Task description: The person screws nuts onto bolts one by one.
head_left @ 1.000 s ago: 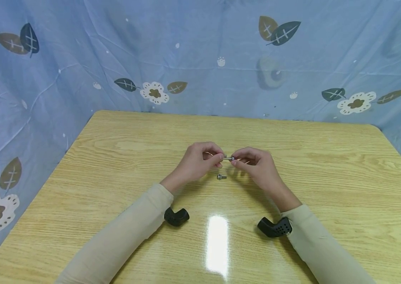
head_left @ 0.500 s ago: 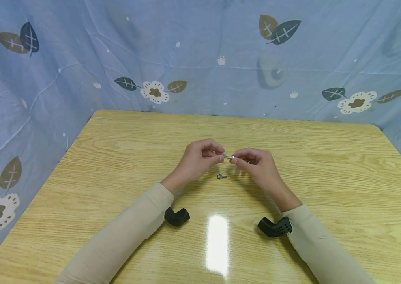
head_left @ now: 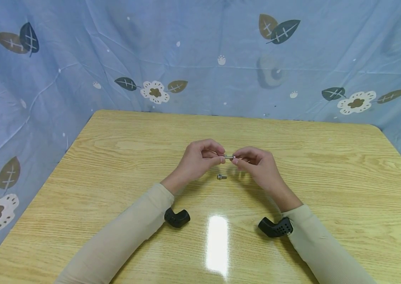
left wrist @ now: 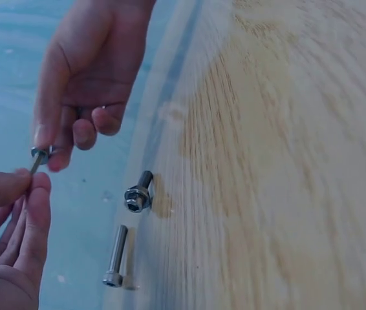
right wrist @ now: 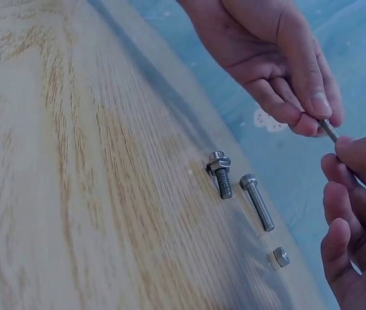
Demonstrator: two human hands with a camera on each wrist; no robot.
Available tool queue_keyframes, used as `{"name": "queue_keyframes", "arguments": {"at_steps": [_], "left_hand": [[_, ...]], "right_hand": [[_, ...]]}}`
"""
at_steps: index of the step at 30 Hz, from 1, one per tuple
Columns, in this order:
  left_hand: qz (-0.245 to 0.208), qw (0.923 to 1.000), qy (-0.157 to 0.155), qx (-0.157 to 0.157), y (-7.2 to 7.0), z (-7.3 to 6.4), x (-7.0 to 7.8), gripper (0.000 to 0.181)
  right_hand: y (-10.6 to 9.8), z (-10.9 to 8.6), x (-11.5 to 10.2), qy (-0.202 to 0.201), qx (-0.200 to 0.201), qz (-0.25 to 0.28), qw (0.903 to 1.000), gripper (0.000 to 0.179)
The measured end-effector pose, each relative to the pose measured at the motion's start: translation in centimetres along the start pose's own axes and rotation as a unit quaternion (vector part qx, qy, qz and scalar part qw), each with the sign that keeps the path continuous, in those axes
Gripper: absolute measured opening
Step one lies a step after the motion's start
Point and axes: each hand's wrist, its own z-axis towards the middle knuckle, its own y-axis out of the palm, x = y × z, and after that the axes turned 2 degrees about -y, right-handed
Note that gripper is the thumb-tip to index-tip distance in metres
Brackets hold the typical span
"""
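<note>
My left hand [head_left: 200,158] pinches the shank of a slim metal bolt [head_left: 228,157] between thumb and fingers, just over the table. From the other side, my right hand [head_left: 257,162] pinches a small silver nut [left wrist: 39,155] at the bolt's right end. The left fingers hide the bolt's other end. Below the hands lies a short bolt with a nut on it [head_left: 221,177]. In the right wrist view, a longer loose socket-head bolt [right wrist: 258,203] and a separate hex nut [right wrist: 281,257] lie beside it.
All of this is over a wood-grain table [head_left: 133,197], whose far edge meets a blue patterned cloth [head_left: 200,59]. Black wrist devices sit at the left sleeve [head_left: 177,217] and the right sleeve [head_left: 275,227]. A bright light reflection shows near the table's front.
The hands stay nearly in place, with slight finger shifts around the bolt and nut. The short bolt on the table has not moved.
</note>
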Motion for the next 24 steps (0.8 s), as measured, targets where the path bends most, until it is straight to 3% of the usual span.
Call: {"name": "queue_keyframes", "arguments": {"at_steps": [10,20,24], "left_hand": [[-0.014,0.9999,0.0,0.0,0.02,0.02,0.2,0.018],[-0.009,0.9999,0.005,-0.005,0.13,-0.08,0.39,0.016],[-0.008,0.9999,0.003,0.009,0.09,-0.05,0.48,0.013]], "right_hand": [[-0.08,0.13,0.11,-0.021,0.001,-0.004,0.9998,0.026],[0.08,0.36,-0.12,0.013,-0.002,-0.014,0.9998,0.042],[0.02,0.28,-0.09,0.009,-0.003,-0.001,1.0,0.035]]}}
